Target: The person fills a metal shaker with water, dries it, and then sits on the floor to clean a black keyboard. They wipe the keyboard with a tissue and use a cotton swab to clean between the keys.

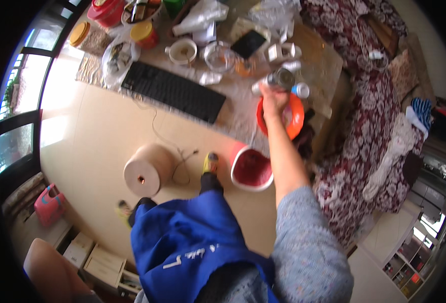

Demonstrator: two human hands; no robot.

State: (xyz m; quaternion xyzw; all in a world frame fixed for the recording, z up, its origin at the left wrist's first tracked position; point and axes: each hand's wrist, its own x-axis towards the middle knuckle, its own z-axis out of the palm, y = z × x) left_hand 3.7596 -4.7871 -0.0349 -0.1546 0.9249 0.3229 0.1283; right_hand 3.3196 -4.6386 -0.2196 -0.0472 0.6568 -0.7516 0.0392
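Note:
My right hand (274, 102) reaches over the cluttered table and grips a cylindrical container (281, 78), which looks like a jar or a drinking cup and is tilted on its side. Below the hand is a bright orange-red bowl (297, 120), partly hidden by my wrist and forearm. Close to the container's right side, a small white and blue cylinder (301, 90) sits on the table. My left hand is out of view; only a bent bare arm shows at the lower left.
A black keyboard (173, 92) lies along the table (242, 123) edge, its cable trailing to the floor. Behind it are a white mug (182, 52), a dark phone (248, 43) and plastic bags. A red-lined bin (252, 170) and a cylindrical stool (143, 176) stand on the floor. A patterned sofa (359, 125) borders the right.

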